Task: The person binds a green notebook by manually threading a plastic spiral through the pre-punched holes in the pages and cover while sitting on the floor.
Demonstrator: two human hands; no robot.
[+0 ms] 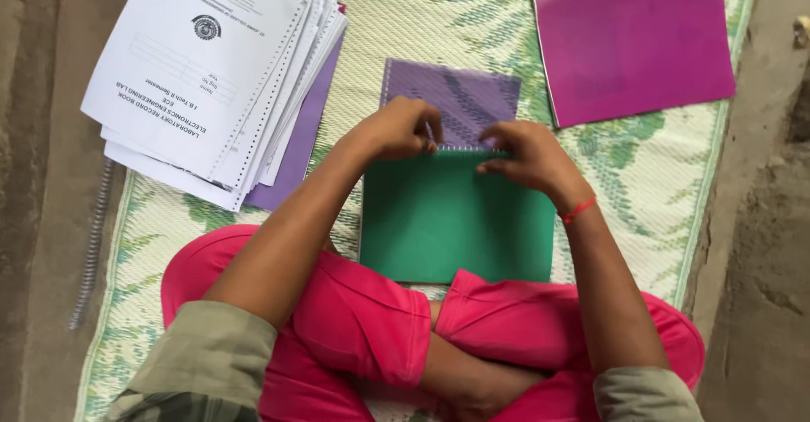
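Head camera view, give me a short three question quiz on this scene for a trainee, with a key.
1. True or false: both hands are at the spiral edge where the green cover meets the clear purple sheet.
2. Which wrist wears the red thread? A) left B) right C) both
3. What lies on the floor left of the woven mat?

Key
1. True: the left hand and right hand both pinch at that edge.
2. B
3. A loose spiral binding coil, beside the punched paper stack. The magenta cover lies on the mat.
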